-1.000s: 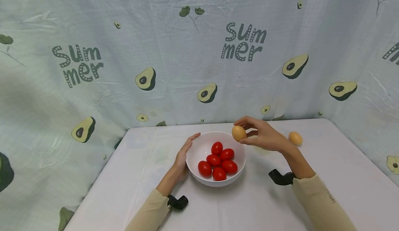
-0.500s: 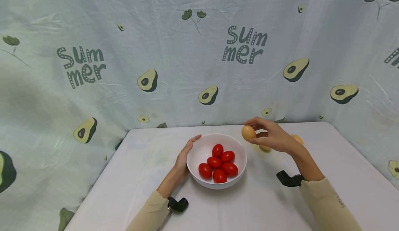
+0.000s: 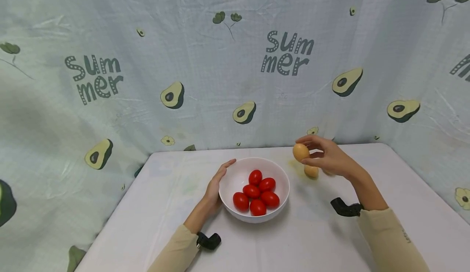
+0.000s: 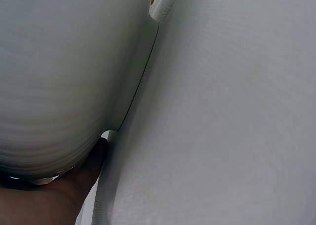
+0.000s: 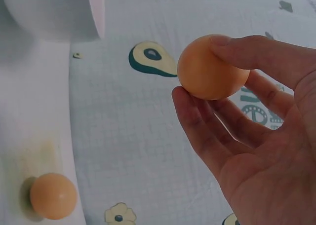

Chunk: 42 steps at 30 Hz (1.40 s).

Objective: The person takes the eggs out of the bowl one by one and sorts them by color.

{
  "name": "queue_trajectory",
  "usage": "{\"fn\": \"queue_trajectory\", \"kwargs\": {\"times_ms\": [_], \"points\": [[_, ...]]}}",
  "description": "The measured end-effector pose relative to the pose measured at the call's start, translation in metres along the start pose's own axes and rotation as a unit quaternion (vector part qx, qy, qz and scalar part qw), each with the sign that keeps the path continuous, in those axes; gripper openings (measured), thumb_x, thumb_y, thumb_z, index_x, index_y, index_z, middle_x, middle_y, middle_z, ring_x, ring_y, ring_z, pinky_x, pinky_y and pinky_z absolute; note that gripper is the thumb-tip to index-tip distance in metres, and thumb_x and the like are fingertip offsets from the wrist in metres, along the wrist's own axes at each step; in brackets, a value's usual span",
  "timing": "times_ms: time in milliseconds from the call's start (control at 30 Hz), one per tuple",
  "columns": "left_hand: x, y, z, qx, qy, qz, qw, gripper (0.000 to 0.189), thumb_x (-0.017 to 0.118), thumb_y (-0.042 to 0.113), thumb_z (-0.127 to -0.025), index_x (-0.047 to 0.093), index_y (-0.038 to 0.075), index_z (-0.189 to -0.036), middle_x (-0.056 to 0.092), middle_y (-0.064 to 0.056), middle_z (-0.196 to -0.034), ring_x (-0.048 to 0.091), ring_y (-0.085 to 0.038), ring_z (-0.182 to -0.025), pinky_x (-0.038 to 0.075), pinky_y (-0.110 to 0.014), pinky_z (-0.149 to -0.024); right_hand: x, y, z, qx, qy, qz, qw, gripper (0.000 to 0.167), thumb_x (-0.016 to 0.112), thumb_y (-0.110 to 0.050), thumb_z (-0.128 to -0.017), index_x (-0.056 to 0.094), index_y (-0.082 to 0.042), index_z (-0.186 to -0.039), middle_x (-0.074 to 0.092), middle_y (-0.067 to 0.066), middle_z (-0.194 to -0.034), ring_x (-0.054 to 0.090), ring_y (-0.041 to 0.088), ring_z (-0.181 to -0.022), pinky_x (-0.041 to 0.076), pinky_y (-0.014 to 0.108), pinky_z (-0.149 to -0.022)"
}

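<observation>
A white bowl (image 3: 235, 215) with several red tomatoes (image 3: 269, 199) inside stands mid-table. My left hand (image 3: 213, 190) rests along its left outer side, fingers extended up to the rim. In the left wrist view the bowl's wall (image 4: 64, 82) fills the left, with part of the hand (image 4: 54, 198) against its lower side. Up and right of the bowl, my right hand (image 3: 327, 153) pinches a brown egg (image 3: 301, 152) between thumb and fingertips. In the right wrist view the held egg (image 5: 210, 69) is clear of the table.
Another brown egg (image 3: 311, 171) lies on the white table (image 3: 279, 247), below the right hand. A sliver of a similar brown thing (image 3: 328, 173) shows from under that hand. Behind the table hangs a printed cloth (image 3: 205, 68). Each wrist carries a black camera mount (image 3: 209, 241).
My right hand has moved right with the egg, away from the bowl's rim. A table egg it hid before now shows below it; the far right one is now covered. The left hand stays.
</observation>
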<state>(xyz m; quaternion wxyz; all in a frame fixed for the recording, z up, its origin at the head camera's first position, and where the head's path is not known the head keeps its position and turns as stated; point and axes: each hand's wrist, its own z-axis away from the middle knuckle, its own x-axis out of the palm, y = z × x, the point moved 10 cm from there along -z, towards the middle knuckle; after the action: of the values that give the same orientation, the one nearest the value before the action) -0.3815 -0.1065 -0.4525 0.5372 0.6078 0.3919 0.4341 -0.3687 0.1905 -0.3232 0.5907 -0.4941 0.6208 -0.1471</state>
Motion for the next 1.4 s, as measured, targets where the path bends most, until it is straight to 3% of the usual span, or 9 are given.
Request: {"fn": "queue_trajectory", "kwargs": {"times_ms": [100, 233, 433, 667, 967, 1400], "points": [[-0.001, -0.001, 0.001, 0.001, 0.0, -0.002, 1.0, 0.053, 0.02, 0.033, -0.112, 0.035, 0.022, -0.161, 0.025, -0.003, -0.172, 0.032, -0.03, -0.155, 0.024, -0.05, -0.13, -0.004, 0.003, 0.002, 0.005, 0.005, 0.002, 1.0, 0.053, 0.079, -0.013, -0.091, 0.057, -0.008, -0.139, 0.061, 0.014, -0.136, 0.059, 0.033, -0.124, 0.055, 0.017, -0.091], [-0.003, -0.001, 0.002, -0.001, 0.011, -0.006, 0.9999, 0.051, 0.021, 0.033, -0.112, 0.038, 0.024, -0.159, 0.028, 0.001, -0.17, 0.033, -0.029, -0.155, 0.025, -0.049, -0.13, -0.009, 0.007, 0.003, 0.002, 0.012, 0.0, 0.9999, 0.053, 0.078, -0.014, -0.092, 0.058, -0.008, -0.14, 0.061, 0.013, -0.137, 0.06, 0.02, -0.119, 0.055, 0.016, -0.092], [-0.002, 0.0, 0.001, 0.007, 0.007, -0.004, 0.9999, 0.053, 0.02, 0.031, -0.111, 0.035, 0.019, -0.161, 0.026, -0.002, -0.171, 0.032, -0.031, -0.155, 0.024, -0.051, -0.13, -0.02, 0.017, 0.006, 0.006, 0.019, -0.014, 0.9997, 0.054, 0.076, -0.013, -0.093, 0.055, -0.006, -0.142, 0.058, 0.013, -0.137, 0.059, 0.006, -0.113, 0.055, 0.016, -0.09], [-0.002, 0.0, 0.001, 0.008, 0.005, -0.007, 0.9999, 0.054, 0.02, 0.032, -0.111, 0.033, 0.017, -0.162, 0.026, -0.002, -0.171, 0.033, -0.031, -0.154, 0.025, -0.05, -0.129, -0.038, 0.03, 0.013, 0.027, 0.036, 0.012, 0.9989, 0.054, 0.075, -0.019, -0.095, 0.053, -0.01, -0.144, 0.058, 0.01, -0.135, 0.059, 0.0, -0.111, 0.057, 0.02, -0.084], [-0.002, 0.001, 0.0, 0.013, 0.001, 0.004, 0.9999, 0.053, 0.022, 0.034, -0.111, 0.036, 0.02, -0.16, 0.025, -0.003, -0.172, 0.031, -0.032, -0.155, 0.022, -0.052, -0.13, -0.052, 0.043, 0.019, 0.04, 0.054, 0.027, 0.9974, 0.057, 0.074, -0.025, -0.096, 0.052, -0.008, -0.146, 0.059, -0.006, -0.129, 0.057, -0.004, -0.111, 0.054, 0.016, -0.086], [-0.002, -0.001, 0.0, 0.006, 0.007, 0.004, 0.9999, 0.052, 0.022, 0.034, -0.111, 0.038, 0.023, -0.159, 0.027, 0.0, -0.171, 0.033, -0.029, -0.154, 0.025, -0.049, -0.129, -0.071, 0.059, 0.029, 0.053, 0.079, 0.049, 0.9943, 0.055, 0.073, -0.027, -0.097, 0.053, -0.013, -0.147, 0.059, -0.012, -0.129, 0.056, -0.005, -0.11, 0.051, 0.015, -0.085]]}}
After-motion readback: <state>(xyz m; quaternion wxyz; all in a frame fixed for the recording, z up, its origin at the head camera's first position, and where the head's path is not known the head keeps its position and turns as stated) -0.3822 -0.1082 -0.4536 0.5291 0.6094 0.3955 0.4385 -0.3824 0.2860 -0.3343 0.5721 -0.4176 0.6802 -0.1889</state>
